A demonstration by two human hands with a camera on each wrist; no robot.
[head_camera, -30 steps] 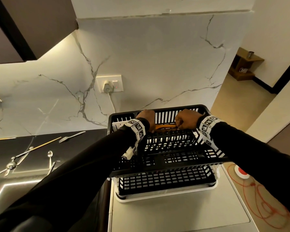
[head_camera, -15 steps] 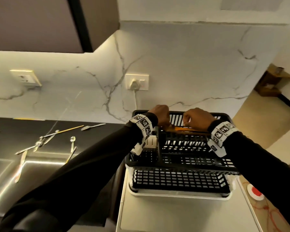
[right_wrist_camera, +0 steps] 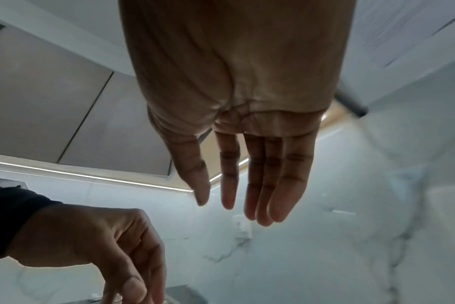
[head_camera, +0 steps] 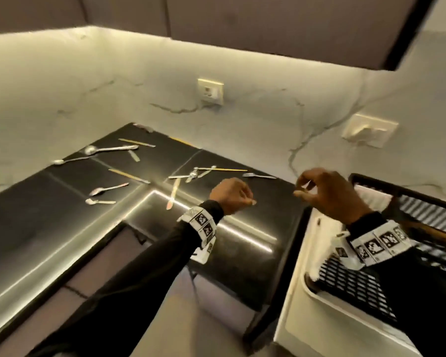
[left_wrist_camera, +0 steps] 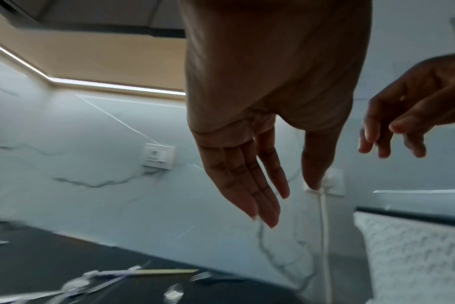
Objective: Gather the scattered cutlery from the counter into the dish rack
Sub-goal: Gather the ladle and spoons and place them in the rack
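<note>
Several spoons, knives and a fork [head_camera: 259, 175] lie scattered on the black counter [head_camera: 49, 228]; a crossed cluster [head_camera: 194, 173] sits nearest my hands. My left hand [head_camera: 242, 199] hovers over the counter's right end, empty. In the left wrist view, the left hand [left_wrist_camera: 281, 197] has straight fingers holding nothing. My right hand [head_camera: 309, 188] floats just left of the black dish rack [head_camera: 407, 192], fingers loosely spread and empty. The right wrist view shows that hand [right_wrist_camera: 237, 203] open-palmed. The fork [left_wrist_camera: 203, 276] lies below the left fingers.
The rack stands on a white tray [head_camera: 301, 253] atop a white appliance at the right. Two wall sockets [head_camera: 211, 91] [head_camera: 370, 132] sit on the marble backsplash. Dark upper cabinets [head_camera: 268, 21] hang overhead. A light strip reflects along the counter's front edge.
Both hands have come off the dish rack and moved left toward the counter, opening empty. The view has swung left, bringing the scattered cutlery to the centre.
</note>
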